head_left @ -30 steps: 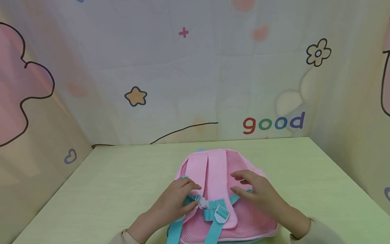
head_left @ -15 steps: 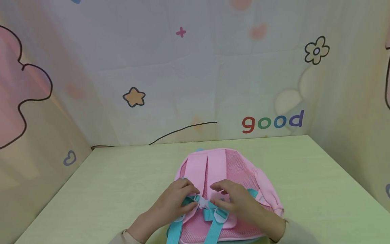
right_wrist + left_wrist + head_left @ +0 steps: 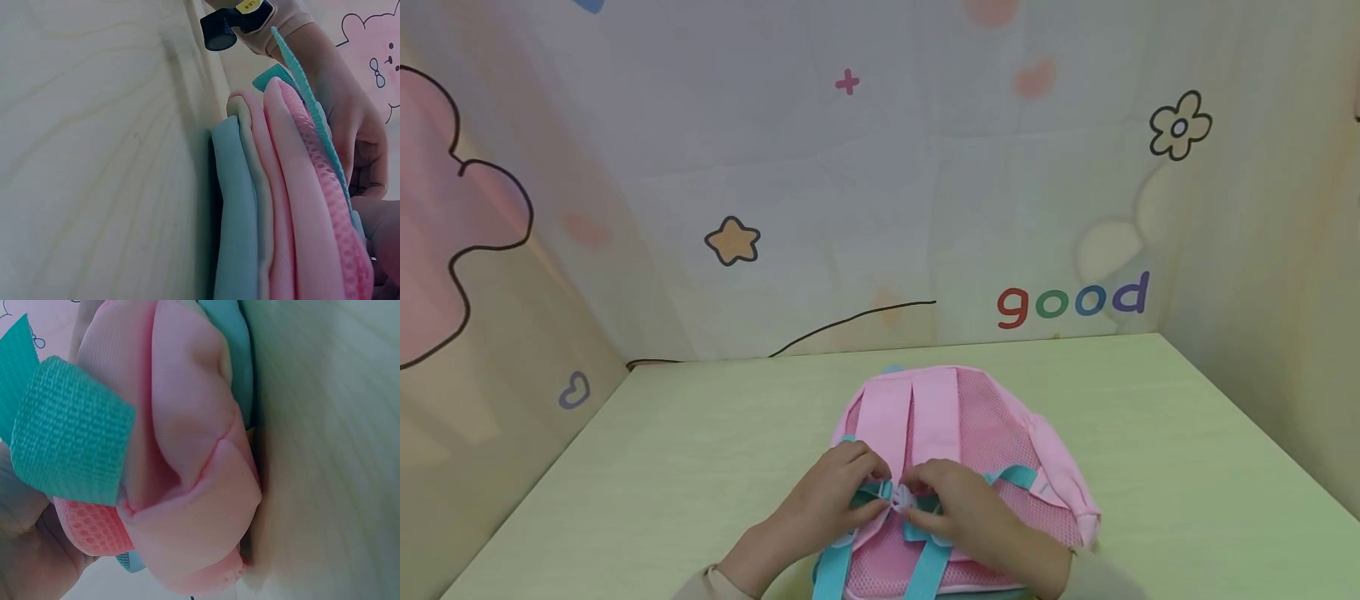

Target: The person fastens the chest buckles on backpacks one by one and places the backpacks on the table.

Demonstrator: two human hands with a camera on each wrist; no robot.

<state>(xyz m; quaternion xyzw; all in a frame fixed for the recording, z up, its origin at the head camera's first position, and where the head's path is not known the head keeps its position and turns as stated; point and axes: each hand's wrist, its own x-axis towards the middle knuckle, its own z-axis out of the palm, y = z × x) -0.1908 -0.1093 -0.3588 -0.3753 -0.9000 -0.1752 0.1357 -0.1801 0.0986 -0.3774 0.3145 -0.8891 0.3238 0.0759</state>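
Note:
A pink backpack (image 3: pixel 1000 412) lies on the table with its mesh back and shoulder straps (image 3: pixel 936 417) facing up. A white plastic side-release buckle (image 3: pixel 901 499) joins teal webbing straps across the middle. My left hand (image 3: pixel 832 493) pinches the buckle's left end, thumb below and fingers above. From the other side my right hand (image 3: pixel 961 510) pinches its right end, covering part of the webbing. In the left wrist view a teal strap loop (image 3: pixel 72 431) stands beside the pink side pocket (image 3: pixel 187 512). The right wrist view shows the backpack edge-on (image 3: pixel 281 206); the buckle is hidden there.
The pale wooden table (image 3: pixel 700 433) extends around the backpack on both sides. A printed curtain (image 3: pixel 820 167) closes off the back and sides. Two teal strap tails (image 3: pixel 928 571) hang toward the table's near edge. A black wrist camera (image 3: pixel 220 31) sits on the other wrist.
My right hand has moved left from the backpack's right side onto the buckle, and its fingers have closed in on it. The left hand has stayed nearly in place at the buckle.

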